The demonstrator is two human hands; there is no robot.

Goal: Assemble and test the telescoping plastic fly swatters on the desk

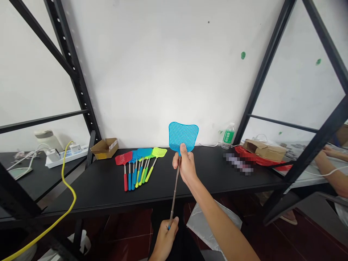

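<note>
Flyswatter [183, 139] with a blue mesh head [183, 132], held mid-view at the black table [212, 177]'s near side; other swatters [140, 171] lie at eight o'clock from its head. The right hand [187, 164] grips its neck, the left hand [166, 232] its blue handle [169, 227]. A hard tug between them could bend the thin metal shaft [174, 195]. The head points just past twelve o'clock; the long axis runs down to just past six.
</note>
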